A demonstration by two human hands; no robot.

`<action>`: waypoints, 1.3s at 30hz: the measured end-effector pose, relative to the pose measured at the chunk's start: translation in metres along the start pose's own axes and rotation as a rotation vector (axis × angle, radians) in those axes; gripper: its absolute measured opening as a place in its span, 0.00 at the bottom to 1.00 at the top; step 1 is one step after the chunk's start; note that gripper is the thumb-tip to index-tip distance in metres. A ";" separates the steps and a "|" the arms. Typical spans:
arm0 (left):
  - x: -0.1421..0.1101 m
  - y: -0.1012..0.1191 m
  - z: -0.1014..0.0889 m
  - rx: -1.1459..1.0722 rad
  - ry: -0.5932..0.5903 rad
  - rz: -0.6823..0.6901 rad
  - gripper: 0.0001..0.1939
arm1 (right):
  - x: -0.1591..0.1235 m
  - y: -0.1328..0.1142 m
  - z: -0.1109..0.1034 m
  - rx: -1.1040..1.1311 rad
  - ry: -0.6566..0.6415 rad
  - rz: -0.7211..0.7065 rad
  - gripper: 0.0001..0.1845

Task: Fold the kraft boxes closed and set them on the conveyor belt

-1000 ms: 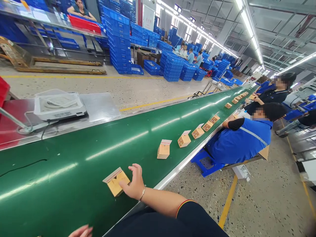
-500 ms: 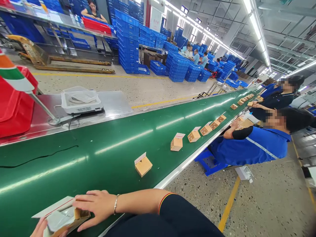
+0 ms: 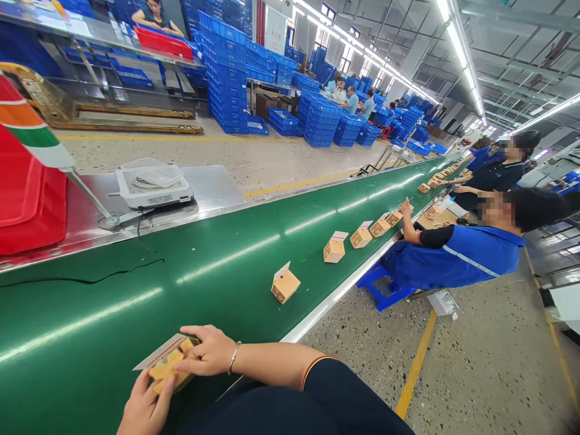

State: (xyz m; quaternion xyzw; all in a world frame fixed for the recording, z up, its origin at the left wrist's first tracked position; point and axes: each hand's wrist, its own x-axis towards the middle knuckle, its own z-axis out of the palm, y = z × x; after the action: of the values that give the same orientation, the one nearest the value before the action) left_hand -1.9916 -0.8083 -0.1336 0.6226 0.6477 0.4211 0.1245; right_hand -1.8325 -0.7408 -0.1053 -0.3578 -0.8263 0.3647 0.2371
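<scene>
While left grip (image 3: 147,402) pinches the box (image 3: 170,362) — right grip (image 3: 212,352) does too (above belt (image 3: 226,290)).

Over the green belt (image 3: 226,290), my box (image 3: 165,370) is tan, its flap (image 3: 156,354) white with a red stripe.

Left hand (image 3: 145,403), right hand (image 3: 214,351) — on 1 carton (image 3: 171,361)

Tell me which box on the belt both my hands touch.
The box lowest in view: your left hand and right hand are both on it, while the other boxes on the belt sit farther off.
</scene>
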 end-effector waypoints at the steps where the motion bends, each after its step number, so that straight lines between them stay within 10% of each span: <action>1: 0.000 0.006 0.004 -0.082 0.010 -0.071 0.19 | -0.001 0.001 0.003 0.081 0.037 0.047 0.08; 8: 0.020 0.039 0.020 -0.577 0.040 -0.683 0.30 | 0.005 -0.003 -0.003 0.495 0.297 0.617 0.31; 14: 0.041 0.065 0.028 -0.777 -0.119 -0.862 0.27 | 0.008 0.000 -0.029 0.514 0.266 0.551 0.05; 24: 0.054 0.094 0.070 -0.870 0.051 -0.820 0.26 | 0.002 0.047 -0.065 0.414 0.333 0.463 0.21; 27: 0.027 0.087 0.051 -0.752 -0.008 -0.788 0.22 | -0.021 0.043 -0.084 0.281 0.506 0.375 0.30; 30: -0.015 0.071 0.019 -0.611 -0.085 -0.851 0.17 | -0.039 0.031 -0.096 0.077 0.663 -0.035 0.27; 35: -0.056 0.026 -0.048 -0.310 0.318 -0.944 0.21 | -0.005 -0.010 -0.058 0.132 0.066 -0.507 0.13; 39: -0.047 -0.006 -0.095 -0.012 0.346 -0.566 0.32 | 0.030 -0.051 0.001 -0.021 -0.234 -0.502 0.28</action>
State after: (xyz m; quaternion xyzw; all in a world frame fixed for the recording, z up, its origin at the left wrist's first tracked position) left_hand -2.0521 -0.8879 -0.0965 0.3366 0.8041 0.4730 0.1282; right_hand -1.8735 -0.7426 -0.0629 -0.0996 -0.9146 0.3250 0.2191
